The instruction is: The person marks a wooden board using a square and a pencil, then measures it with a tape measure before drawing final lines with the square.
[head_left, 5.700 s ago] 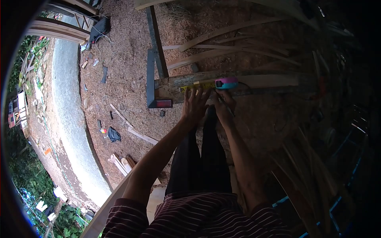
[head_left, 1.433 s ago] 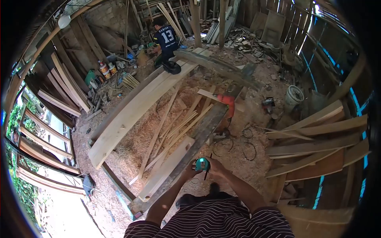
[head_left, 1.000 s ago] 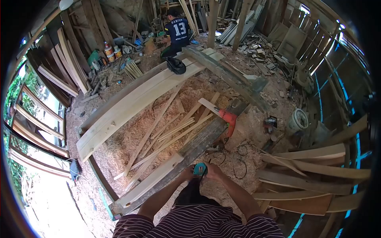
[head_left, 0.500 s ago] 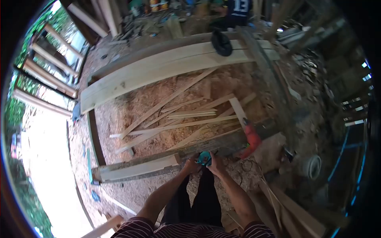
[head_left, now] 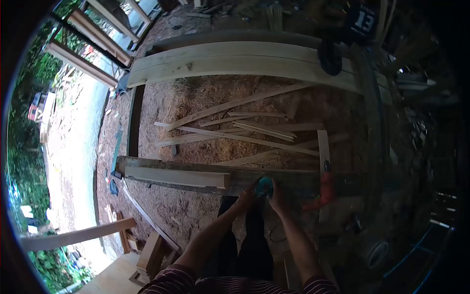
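Both my hands close around a small teal object (head_left: 264,186), which looks like a compact power tool; its exact kind cannot be made out. My left hand (head_left: 247,197) grips its left side and my right hand (head_left: 277,197) its right side. They are over the near beam (head_left: 245,180) of a timber frame, close in front of my legs. To their left, a short pale board (head_left: 176,177) lies along that beam. On the right, a red power drill (head_left: 325,188) rests on the beam, its dark tip pointing away from me.
Long pale planks (head_left: 235,61) span the far side of the frame, with a dark rounded object (head_left: 329,58) on them. Thin wood strips (head_left: 249,139) lie crossed over sawdust inside. At far right back is a person in a dark number 13 shirt (head_left: 363,22).
The camera view has turned, so the frame sits more level and the far things have shifted right. Both hands still hold the teal object at the near beam.
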Demonstrator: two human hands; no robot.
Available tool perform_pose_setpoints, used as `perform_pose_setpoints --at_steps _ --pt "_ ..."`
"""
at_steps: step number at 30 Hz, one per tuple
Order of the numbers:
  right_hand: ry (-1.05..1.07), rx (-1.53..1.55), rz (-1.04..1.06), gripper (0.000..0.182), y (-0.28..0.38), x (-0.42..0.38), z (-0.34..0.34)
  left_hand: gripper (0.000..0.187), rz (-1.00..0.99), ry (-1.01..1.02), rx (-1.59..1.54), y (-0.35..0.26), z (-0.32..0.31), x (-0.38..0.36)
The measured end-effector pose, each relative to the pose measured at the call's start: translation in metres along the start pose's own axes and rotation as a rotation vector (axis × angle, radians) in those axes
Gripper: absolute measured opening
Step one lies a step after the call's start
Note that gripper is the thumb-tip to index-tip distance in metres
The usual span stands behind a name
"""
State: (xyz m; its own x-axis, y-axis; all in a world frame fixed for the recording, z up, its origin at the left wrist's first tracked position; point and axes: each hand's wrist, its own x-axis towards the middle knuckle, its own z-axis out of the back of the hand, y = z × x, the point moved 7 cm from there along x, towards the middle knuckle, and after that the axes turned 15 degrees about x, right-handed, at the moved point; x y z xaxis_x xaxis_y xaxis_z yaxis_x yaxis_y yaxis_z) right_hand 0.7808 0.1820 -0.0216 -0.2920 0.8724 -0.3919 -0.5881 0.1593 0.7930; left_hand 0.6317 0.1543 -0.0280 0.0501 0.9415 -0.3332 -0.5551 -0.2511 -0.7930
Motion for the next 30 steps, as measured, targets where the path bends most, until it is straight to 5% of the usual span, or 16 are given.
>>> perform_pose_setpoints --at_steps 3,5,7,9,10,11,13,15,17,19,21,24,26,30 --pt "-0.022 0.009 0.05 0.056 0.022 -0.007 0.025 0.062 -0.117 -0.193 0.101 -0.028 0.027 -0.026" --pt "-0.106 0.187 0.067 0.048 -0.054 0.001 0.008 0.048 -0.203 -0.426 0.259 0.014 0.017 -0.039" --pt "-0.218 0.213 0.106 0.041 -0.017 -0.025 0.03 0.037 -0.108 -0.195 0.439 0.027 0.001 -0.049" --pt "-0.109 0.281 -0.02 0.029 -0.004 -0.044 0.033 0.036 -0.277 -0.166 0.988 0.046 -0.013 -0.073" --pt "-0.098 0.069 0.257 0.024 -0.023 -0.046 0.018 0.036 -0.294 -0.328 0.966 0.056 0.007 -0.092" --pt "-0.058 0.103 0.205 0.022 -0.01 -0.044 0.012 0.036 -0.36 -0.423 0.94 0.066 0.011 -0.114" --pt "-0.02 0.134 0.144 0.02 -0.004 -0.057 -0.001 0.035 0.047 -0.186 0.283 0.06 0.069 -0.163" --pt "0.207 0.106 0.178 0.025 0.019 -0.065 -0.035 0.037 0.135 -0.275 0.179 0.152 0.057 -0.188" --pt "0.304 0.027 0.171 0.022 0.039 -0.051 -0.072 0.039 0.446 -0.215 0.238 0.17 0.107 -0.235" --pt "0.396 -0.049 0.156 0.02 0.067 -0.044 -0.121 0.038 0.534 -0.319 0.145 0.22 0.123 -0.282" --pt "0.45 0.215 0.021 0.02 0.103 -0.035 -0.168 0.038 0.604 -0.405 0.046 0.244 0.149 -0.327" --pt "0.562 -0.054 0.276 0.022 0.157 -0.012 -0.245 0.039 0.806 -0.277 0.036 0.263 0.194 -0.389" --pt "0.649 -0.024 0.208 0.03 0.197 -0.012 -0.289 0.038 0.788 -0.502 0.02 0.318 0.197 -0.425" --pt "0.69 0.076 0.11 0.043 0.252 -0.011 -0.366 0.036 0.933 -0.606 -0.286 0.362 0.208 -0.491"
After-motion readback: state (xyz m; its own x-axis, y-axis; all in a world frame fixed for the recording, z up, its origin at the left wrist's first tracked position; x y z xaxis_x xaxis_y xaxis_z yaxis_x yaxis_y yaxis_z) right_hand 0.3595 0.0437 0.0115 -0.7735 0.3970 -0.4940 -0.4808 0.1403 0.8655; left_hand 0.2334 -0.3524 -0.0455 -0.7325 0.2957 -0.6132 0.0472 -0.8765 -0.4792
